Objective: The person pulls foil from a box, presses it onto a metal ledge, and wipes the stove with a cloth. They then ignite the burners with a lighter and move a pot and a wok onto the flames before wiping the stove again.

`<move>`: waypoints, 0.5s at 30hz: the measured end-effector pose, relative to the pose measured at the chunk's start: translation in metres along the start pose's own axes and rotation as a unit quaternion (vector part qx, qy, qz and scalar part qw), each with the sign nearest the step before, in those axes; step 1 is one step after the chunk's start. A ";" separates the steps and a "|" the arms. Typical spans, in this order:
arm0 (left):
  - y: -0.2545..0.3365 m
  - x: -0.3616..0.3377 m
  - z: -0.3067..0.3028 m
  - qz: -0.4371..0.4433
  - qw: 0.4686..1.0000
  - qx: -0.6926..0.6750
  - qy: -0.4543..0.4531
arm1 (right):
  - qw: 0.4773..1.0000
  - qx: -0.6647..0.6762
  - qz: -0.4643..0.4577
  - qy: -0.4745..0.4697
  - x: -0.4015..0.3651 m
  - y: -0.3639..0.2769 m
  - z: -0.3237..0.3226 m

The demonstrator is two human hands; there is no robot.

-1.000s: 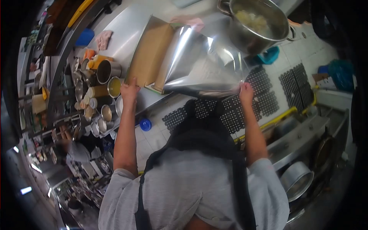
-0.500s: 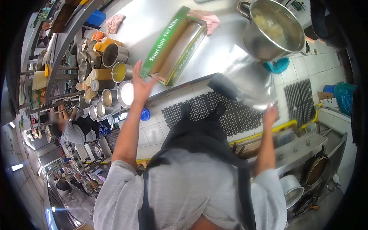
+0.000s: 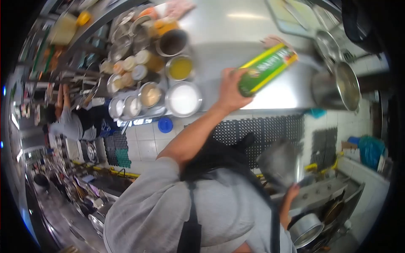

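One round, shiny steel pot [image 3: 337,86] is seen at the right end of the flat steel counter [image 3: 236,25]. Well below the counter, one crumpled foil sheet [image 3: 280,162] is pinched by the right hand [image 3: 292,192]. Above the counter's front edge, one long green-and-yellow cardboard box [image 3: 268,67] is clasped by the left hand [image 3: 230,90].

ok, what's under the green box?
Steel counter, with a pink cloth peeking out behind the green box. The left hand grips the near end, hiding it.

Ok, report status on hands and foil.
Left hand gripping foil box over counter. Right hand holding foil sheet low. Steel pot close beside box.
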State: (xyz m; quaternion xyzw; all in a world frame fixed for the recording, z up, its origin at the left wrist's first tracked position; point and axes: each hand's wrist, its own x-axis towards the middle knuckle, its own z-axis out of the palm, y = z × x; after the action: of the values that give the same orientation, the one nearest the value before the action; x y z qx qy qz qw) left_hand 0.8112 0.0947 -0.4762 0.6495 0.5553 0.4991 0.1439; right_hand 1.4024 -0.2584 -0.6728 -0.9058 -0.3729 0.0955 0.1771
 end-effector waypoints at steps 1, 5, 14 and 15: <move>0.010 0.016 -0.017 -0.009 1.000 -0.011 0.001 | 1.000 -0.016 0.020 -0.013 -0.011 -0.016 -0.005; 0.029 0.045 -0.095 -0.052 0.993 -0.103 0.011 | 0.996 -0.044 -0.021 -0.069 -0.045 -0.060 -0.018; 0.045 -0.059 -0.360 -0.106 0.925 -0.358 0.076 | 0.966 -0.171 -0.147 -0.128 -0.025 -0.098 0.029; 0.056 -0.075 -0.387 -0.094 0.933 -0.319 0.141 | 0.962 -0.182 -0.152 -0.135 -0.035 -0.135 0.020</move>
State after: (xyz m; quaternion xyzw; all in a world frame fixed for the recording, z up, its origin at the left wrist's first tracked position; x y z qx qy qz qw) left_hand 0.5391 -0.1312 -0.2933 0.4375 0.4396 0.7206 0.3100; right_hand 1.2851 -0.1892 -0.6368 -0.8340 -0.5378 0.1195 -0.0303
